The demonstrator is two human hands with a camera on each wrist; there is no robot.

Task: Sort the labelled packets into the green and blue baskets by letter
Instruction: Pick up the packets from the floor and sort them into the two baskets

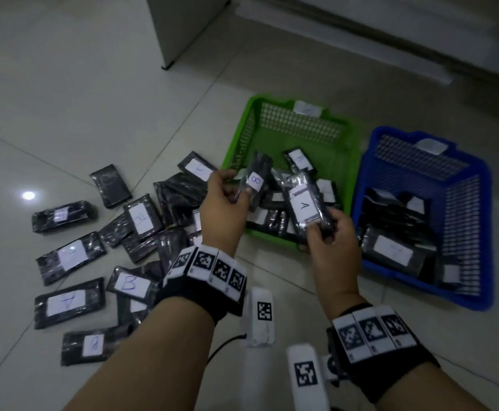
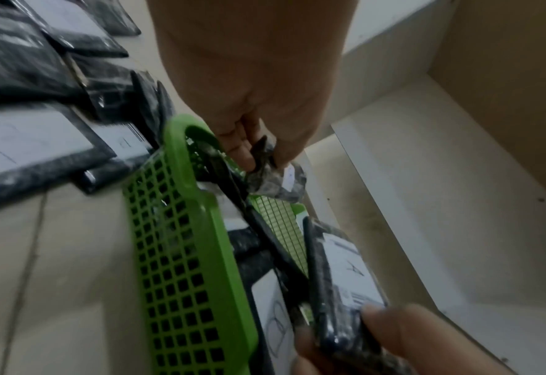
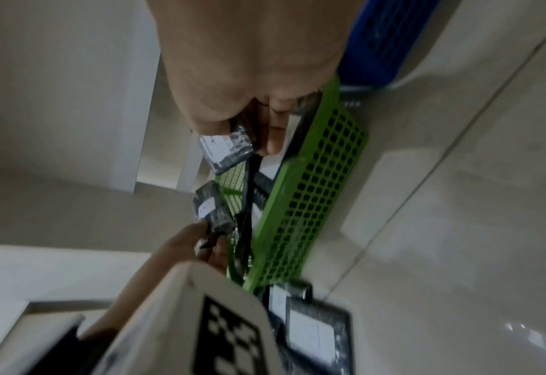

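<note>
My left hand point(image 1: 230, 191) pinches a small black packet labelled B point(image 1: 256, 180) above the near-left part of the green basket point(image 1: 239, 137). In the left wrist view the same B packet point(image 2: 276, 181) hangs from my fingertips over the green basket's rim point(image 2: 201, 192). My right hand point(image 1: 326, 232) grips the lower end of a longer black packet labelled A point(image 1: 303, 204), also over the green basket. The A packet point(image 3: 225, 149) shows in the right wrist view under my thumb. The blue basket point(image 1: 464, 203) stands to the right and holds several packets.
Several black labelled packets point(image 1: 70, 256) lie scattered on the tiled floor to the left of the baskets. The green basket holds several packets too. A white cabinet foot point(image 1: 168, 65) and a wall base stand behind. White tagged blocks point(image 1: 261, 312) sit near my wrists.
</note>
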